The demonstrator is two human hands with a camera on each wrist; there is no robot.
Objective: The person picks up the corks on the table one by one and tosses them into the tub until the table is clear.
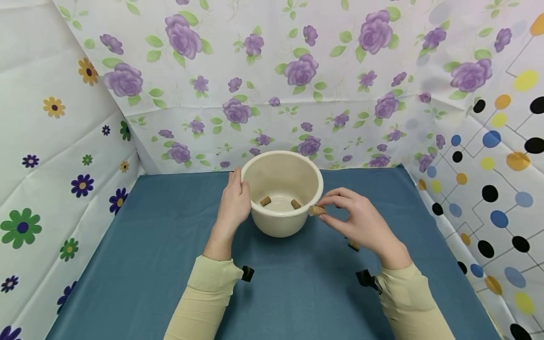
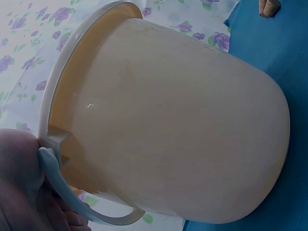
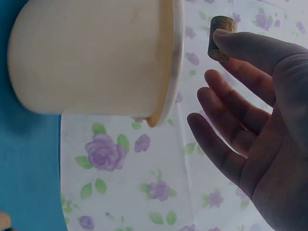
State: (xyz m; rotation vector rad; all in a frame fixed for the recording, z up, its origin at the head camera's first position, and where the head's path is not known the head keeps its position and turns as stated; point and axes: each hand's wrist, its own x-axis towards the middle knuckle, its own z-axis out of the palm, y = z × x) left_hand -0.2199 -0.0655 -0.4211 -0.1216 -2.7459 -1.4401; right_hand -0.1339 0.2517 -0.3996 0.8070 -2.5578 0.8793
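A cream plastic bucket (image 1: 278, 222) stands on the blue cloth, tilted a little toward me, with two corks (image 1: 265, 201) lying on its bottom. My left hand (image 1: 233, 200) grips the rim on its left side, by the handle (image 2: 79, 204) seen in the left wrist view. Between thumb and index finger, my right hand (image 1: 361, 219) pinches another cork (image 3: 222, 38) just outside the right rim. The other fingers of that hand are spread and loosely bent. Beneath the right hand one more cork (image 1: 353, 245) lies on the cloth, partly hidden.
The blue cloth (image 1: 289, 293) covers the table. Behind it hangs a white sheet (image 1: 263, 66) with purple flowers. Patterned sheets close off both sides, with daisies on the left and coloured dots on the right. Black straps (image 1: 366, 278) show at the sleeves.
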